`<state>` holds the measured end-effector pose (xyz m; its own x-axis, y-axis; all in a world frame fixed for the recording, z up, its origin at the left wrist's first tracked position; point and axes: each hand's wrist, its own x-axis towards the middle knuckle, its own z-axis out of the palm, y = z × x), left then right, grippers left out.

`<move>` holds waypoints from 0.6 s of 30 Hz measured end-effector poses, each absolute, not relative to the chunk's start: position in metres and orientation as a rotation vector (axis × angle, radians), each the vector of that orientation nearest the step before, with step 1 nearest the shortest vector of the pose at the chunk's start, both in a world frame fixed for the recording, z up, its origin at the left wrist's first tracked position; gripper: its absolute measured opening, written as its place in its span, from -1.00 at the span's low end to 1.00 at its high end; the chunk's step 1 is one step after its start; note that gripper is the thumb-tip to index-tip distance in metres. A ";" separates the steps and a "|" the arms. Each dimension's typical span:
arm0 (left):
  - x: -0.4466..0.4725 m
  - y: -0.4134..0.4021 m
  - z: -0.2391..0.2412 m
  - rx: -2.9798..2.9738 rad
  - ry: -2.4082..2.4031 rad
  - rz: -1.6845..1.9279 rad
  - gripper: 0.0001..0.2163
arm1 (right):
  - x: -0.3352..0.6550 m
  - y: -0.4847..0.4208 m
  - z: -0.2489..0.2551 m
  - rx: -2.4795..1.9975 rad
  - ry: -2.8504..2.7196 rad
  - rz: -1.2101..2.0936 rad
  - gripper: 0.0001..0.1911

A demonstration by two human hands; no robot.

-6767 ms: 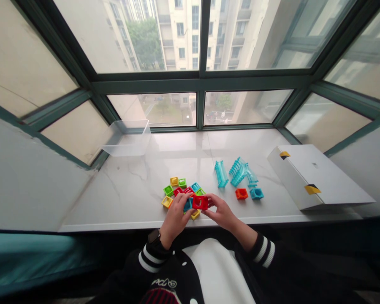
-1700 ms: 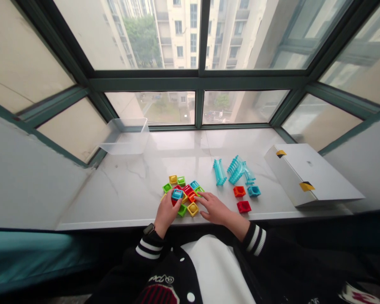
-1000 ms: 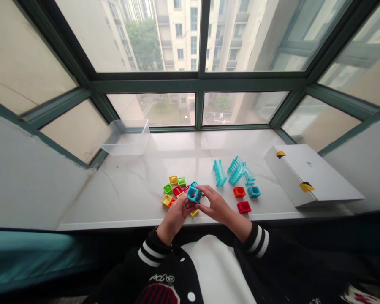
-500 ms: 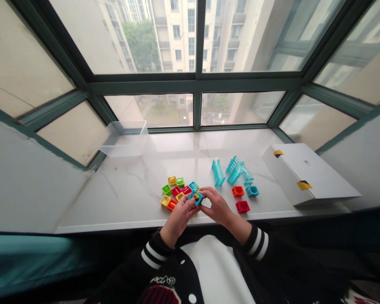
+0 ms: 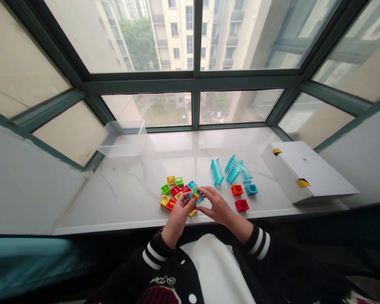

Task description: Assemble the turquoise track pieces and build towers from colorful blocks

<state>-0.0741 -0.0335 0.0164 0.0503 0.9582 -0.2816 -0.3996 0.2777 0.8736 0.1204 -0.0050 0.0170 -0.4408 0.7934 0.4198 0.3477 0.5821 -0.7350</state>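
A blue cube block (image 5: 200, 201) with an open ring face is held up near the counter's front edge, with colours showing through its hole. My left hand (image 5: 179, 213) pinches its lower left side between thumb and fingers. Curved around the right side is my right hand (image 5: 218, 206), its fingertips at the block's top edge and its thumb near the bottom; exact contact is hard to see. Just behind and left lie several toy blocks, among them a green block (image 5: 165, 189), a yellow block (image 5: 164, 200) and an orange block (image 5: 170, 204). Another yellow block (image 5: 193, 213) sits partly hidden below my hands.
To the right stand an orange-red block (image 5: 237, 190), a blue block (image 5: 251, 189) and a red block (image 5: 242, 205). Behind them are clear teal track pieces (image 5: 217, 172). A white box (image 5: 313, 169) rests at far right, a clear plastic bin (image 5: 123, 139) at back left by the window.
The blue block has been turned, so its ring face now shows more toward me. My right thumb has moved slightly away from the left fingers, uncovering the yellow block below.
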 end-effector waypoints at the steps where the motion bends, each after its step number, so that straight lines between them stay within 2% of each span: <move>1: -0.073 -0.034 0.015 0.697 1.030 1.166 -0.45 | 0.120 -0.005 0.017 -0.911 -2.030 0.724 -0.26; 12: -0.070 -0.036 0.003 0.741 1.036 1.078 -0.46 | 0.116 -0.007 0.002 -0.966 -2.036 0.665 -0.08; 18: -0.067 -0.034 -0.001 0.776 1.024 1.071 -0.44 | 0.120 -0.005 0.005 -0.993 -2.022 0.668 -0.14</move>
<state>-0.0665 -0.0343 -0.0010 0.1354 0.9498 -0.2821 -0.3239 0.3115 0.8933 0.1199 -0.0046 0.0052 -0.3988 0.8215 0.4076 0.4168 0.5583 -0.7173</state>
